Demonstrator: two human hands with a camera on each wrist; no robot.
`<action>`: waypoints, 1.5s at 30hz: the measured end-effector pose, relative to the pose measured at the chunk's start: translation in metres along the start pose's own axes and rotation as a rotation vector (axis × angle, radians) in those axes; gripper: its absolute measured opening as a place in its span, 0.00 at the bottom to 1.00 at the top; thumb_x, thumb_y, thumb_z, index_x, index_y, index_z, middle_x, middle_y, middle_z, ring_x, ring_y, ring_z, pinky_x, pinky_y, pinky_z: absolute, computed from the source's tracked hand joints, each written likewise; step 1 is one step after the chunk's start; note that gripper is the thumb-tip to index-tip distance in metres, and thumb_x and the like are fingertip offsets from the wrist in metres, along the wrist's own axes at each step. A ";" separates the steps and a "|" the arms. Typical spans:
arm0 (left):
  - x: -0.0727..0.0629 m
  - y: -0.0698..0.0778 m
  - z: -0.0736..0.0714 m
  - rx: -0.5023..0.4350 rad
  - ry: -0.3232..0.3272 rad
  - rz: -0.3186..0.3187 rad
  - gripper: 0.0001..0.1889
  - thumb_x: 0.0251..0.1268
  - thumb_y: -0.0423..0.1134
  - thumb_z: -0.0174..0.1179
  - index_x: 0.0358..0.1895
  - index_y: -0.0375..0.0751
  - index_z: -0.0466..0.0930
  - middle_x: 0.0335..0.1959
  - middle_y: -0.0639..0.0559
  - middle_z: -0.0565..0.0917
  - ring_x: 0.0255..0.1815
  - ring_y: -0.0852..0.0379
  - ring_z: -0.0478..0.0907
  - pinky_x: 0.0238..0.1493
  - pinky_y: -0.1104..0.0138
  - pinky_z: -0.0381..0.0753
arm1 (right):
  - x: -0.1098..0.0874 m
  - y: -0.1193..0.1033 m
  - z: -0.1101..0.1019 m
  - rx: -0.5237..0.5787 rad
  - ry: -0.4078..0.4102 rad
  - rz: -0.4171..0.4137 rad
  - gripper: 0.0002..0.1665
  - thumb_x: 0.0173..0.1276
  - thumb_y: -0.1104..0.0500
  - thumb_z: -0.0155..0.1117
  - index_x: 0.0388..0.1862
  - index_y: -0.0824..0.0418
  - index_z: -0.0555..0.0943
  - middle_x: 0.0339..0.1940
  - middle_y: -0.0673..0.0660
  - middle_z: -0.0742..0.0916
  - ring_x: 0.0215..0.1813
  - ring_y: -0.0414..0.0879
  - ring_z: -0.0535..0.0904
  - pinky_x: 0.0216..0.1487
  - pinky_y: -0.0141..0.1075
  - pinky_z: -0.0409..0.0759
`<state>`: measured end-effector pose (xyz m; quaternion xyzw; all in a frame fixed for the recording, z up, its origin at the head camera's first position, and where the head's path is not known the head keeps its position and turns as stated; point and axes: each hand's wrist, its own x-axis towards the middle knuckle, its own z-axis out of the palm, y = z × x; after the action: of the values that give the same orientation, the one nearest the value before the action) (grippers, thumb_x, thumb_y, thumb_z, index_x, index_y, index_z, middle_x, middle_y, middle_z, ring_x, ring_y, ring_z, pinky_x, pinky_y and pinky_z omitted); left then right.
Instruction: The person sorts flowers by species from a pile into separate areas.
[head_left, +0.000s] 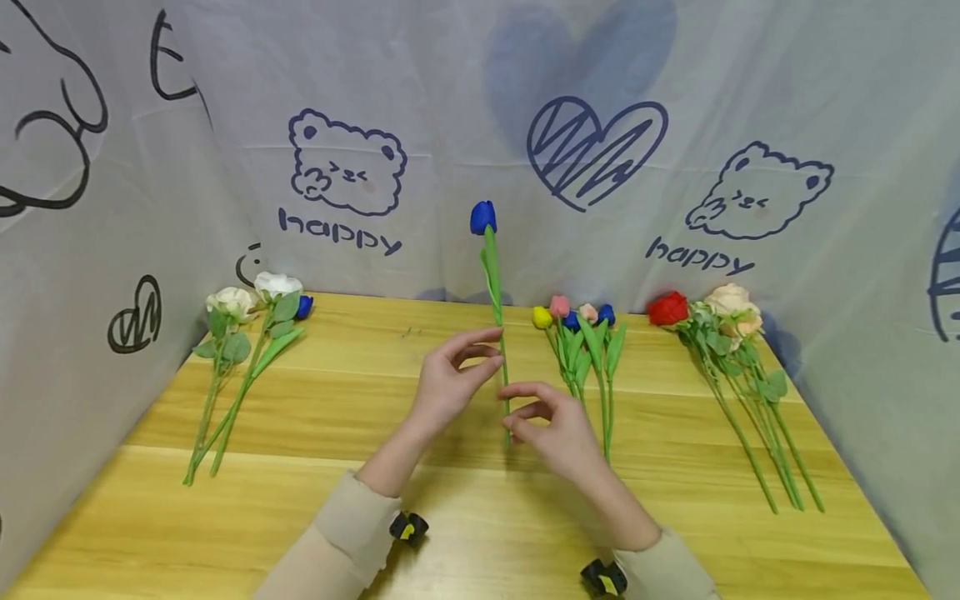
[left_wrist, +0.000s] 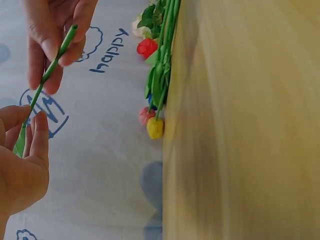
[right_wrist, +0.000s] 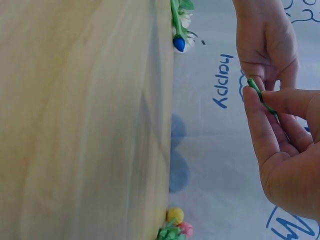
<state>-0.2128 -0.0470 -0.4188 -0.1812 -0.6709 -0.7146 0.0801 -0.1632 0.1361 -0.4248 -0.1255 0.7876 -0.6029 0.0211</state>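
Observation:
A blue tulip [head_left: 483, 218] with a long green stem is held up above the table, its bloom pointing away from me. My left hand [head_left: 450, 375] pinches the stem between thumb and fingers around its middle. Lower down, near the stem's cut end, my right hand [head_left: 555, 429] pinches it too. The left wrist view has the bare stem [left_wrist: 52, 67] running through both hands, with the bloom out of frame. In the right wrist view, the stem end [right_wrist: 251, 83] pokes out past the right hand's fingertips.
Several tulips [head_left: 592, 350] in yellow, pink and blue lie just right of my hands. White roses [head_left: 277, 285] and another blue tulip [head_left: 303, 307] lie at the left. A red rose [head_left: 667, 308] and pale peach roses [head_left: 731, 307] lie at the right. A printed cloth [head_left: 465, 167] hangs behind the table [head_left: 337, 400].

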 end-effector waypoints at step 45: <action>-0.058 0.009 -0.270 0.955 0.062 0.046 0.16 0.69 0.29 0.68 0.59 0.37 0.86 0.55 0.39 0.83 0.43 0.66 0.78 0.36 0.80 0.79 | -0.029 0.052 -0.114 -0.245 -0.015 0.339 0.24 0.72 0.70 0.63 0.67 0.69 0.79 0.49 0.66 0.88 0.42 0.51 0.88 0.39 0.42 0.90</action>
<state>-0.1974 -0.3222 -0.4412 -0.1178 -0.9172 -0.3296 0.1902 -0.1648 0.2627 -0.4474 0.0028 0.8647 -0.4895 0.1128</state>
